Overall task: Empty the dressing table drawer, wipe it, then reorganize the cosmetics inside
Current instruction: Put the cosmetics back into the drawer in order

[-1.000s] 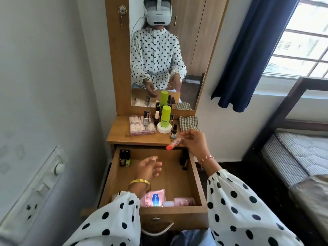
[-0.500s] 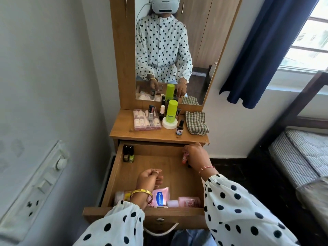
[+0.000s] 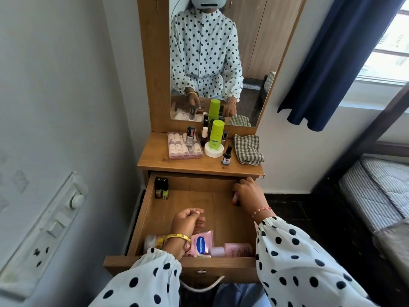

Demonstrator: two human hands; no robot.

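Observation:
The wooden drawer (image 3: pixel 150 220) is pulled out below the dressing table top (image 3: pixel 155 158). My right hand (image 3: pixel 249 192) is in the drawer's back right corner and holds a small red-capped tube (image 3: pixel 235 197) upright against the side wall. My left hand (image 3: pixel 188 221) hovers over the middle of the drawer with fingers loosely curled, holding nothing. Two small dark bottles (image 3: pixel 161 188) stand in the back left corner. A pink Vaseline tube (image 3: pixel 202 242), a pink bottle (image 3: pixel 234 249) and another pink item (image 3: pixel 152 240) lie along the front.
On the table top stand a clear box of pink tubes (image 3: pixel 184 149), a nail polish bottle (image 3: pixel 190 136), a green bottle (image 3: pixel 216 135) on a white jar, a small dark dropper bottle (image 3: pixel 226 155) and a checked cloth (image 3: pixel 247 149). A wall is on the left, a bed (image 3: pixel 376 191) on the right.
My right hand has come down from the table top into the drawer's back right corner with the red-capped tube. My left hand has curled and drawn back slightly.

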